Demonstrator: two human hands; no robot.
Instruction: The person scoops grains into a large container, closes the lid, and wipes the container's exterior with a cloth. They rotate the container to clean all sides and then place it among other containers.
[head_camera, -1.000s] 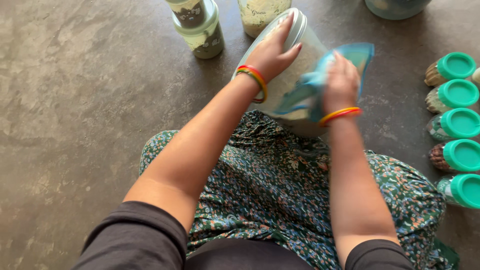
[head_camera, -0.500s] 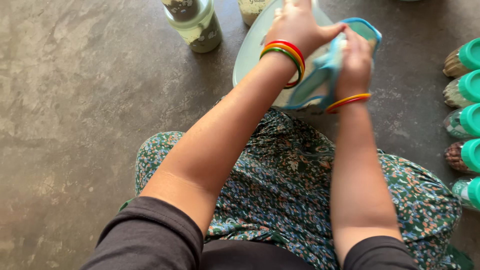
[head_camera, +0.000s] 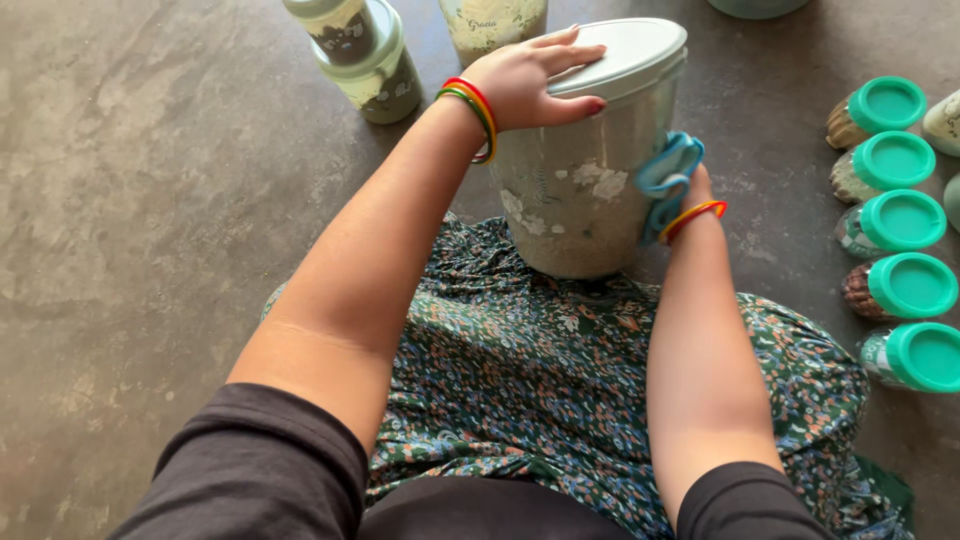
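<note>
While the left hand (head_camera: 535, 78) lies flat on the jar's lid (head_camera: 625, 55), the right (head_camera: 690, 190) clutches a blue cloth (head_camera: 668, 178)

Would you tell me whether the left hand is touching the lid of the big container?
Touching: the head view shows the left hand lying flat on the lid.

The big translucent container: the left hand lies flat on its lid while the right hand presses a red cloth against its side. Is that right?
Not quite. The cloth is light blue, not red, as the head view shows. The rest holds: the left hand lies flat on the lid of the big translucent container, and the right hand presses the cloth against its side.
</note>
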